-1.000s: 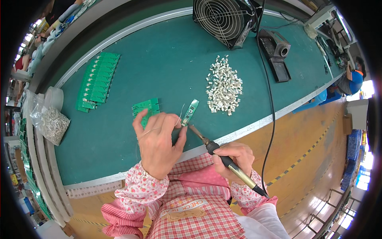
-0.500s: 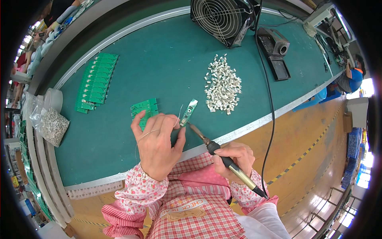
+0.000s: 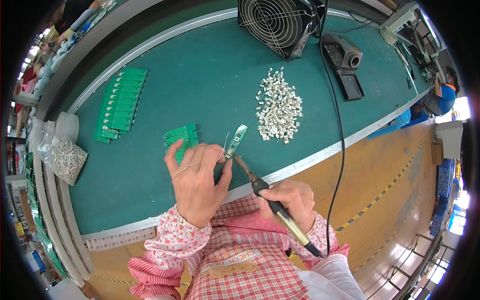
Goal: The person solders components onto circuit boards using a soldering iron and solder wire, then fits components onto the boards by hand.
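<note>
My right hand [image 3: 295, 201] is closed around a soldering iron [image 3: 283, 214], its tip touching or very near the lower end of a small narrow circuit board [image 3: 236, 141]. The thumb and forefinger of my left hand [image 3: 197, 182] are at that same end of the board, apparently pinching it. A thin solder wire [image 3: 226, 141] runs over my left hand and rises in a loop beside the board. Partly under my left fingers lies a green circuit board panel [image 3: 183, 136]. A heap of small white connectors [image 3: 280, 107] lies to the right of the small board.
Overlapping green circuit boards [image 3: 121, 106] lie at the left, near a clear bag of white parts [image 3: 69, 157] and a roll of tape [image 3: 67, 125]. A fan [image 3: 272, 22] and an iron stand [image 3: 345, 65] are at the back. The iron's black cord [image 3: 341, 135] crosses the table edge.
My right hand and the soldering iron have shifted slightly left, bringing the tip closer to the small board's lower end. My left hand is nearly unmoved.
</note>
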Motion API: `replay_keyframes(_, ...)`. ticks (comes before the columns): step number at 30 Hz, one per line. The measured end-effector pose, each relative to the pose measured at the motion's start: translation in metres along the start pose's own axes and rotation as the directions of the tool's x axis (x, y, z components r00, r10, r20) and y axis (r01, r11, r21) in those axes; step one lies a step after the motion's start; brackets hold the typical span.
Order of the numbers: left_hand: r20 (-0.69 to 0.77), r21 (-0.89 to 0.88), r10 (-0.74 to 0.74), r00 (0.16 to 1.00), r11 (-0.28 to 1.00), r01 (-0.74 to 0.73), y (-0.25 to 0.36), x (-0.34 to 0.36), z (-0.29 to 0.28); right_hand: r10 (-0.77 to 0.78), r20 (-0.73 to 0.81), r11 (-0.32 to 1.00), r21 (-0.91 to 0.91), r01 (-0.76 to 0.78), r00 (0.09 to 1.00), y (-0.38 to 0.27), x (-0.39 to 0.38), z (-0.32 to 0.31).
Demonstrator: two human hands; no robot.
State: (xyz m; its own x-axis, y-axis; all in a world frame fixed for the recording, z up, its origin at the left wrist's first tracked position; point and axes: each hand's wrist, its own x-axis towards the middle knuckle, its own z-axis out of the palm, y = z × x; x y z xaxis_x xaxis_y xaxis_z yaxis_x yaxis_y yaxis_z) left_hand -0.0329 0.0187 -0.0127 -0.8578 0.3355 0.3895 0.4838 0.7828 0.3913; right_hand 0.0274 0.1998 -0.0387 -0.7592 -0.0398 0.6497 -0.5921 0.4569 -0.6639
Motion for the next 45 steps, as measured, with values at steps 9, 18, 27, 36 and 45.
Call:
replay_keyframes(9, 0.013, 0.005, -0.017, 1.0, 1.0, 0.017, 0.002, 0.004, -0.002, -0.057, 0.023, 0.985, -0.163, 0.06, 0.998, 0.002, 0.009, -0.031)
replay_keyframes(18, -0.022, -0.071, -0.002, 1.0, 0.997, 0.001, 0.001, 0.0, -0.008, 0.15, -0.551, 0.914, -0.24, -0.328, 0.821, 0.062, 0.044, -0.096)
replay_keyframes(27, -0.045, -0.11, -0.078, 0.996, 0.991, 0.072, -0.001, -0.034, -0.03, -0.177, -0.267, 0.703, -0.708, -0.069, 0.947, 0.128, 0.126, -0.131)
replay_keyframes(36, -0.001, -0.074, -0.038, 0.999, 0.997, 0.037, 0.002, -0.032, -0.027, 0.091, -0.354, 0.885, -0.4, -0.238, 0.931, 0.067, 0.06, -0.096)
replay_keyframes(45, 0.058, 0.039, 0.016, 0.998, 0.999, -0.019, 0.016, -0.012, -0.018, 0.497, -0.181, 0.86, 0.235, -0.453, 0.849, 0.003, -0.019, -0.019)
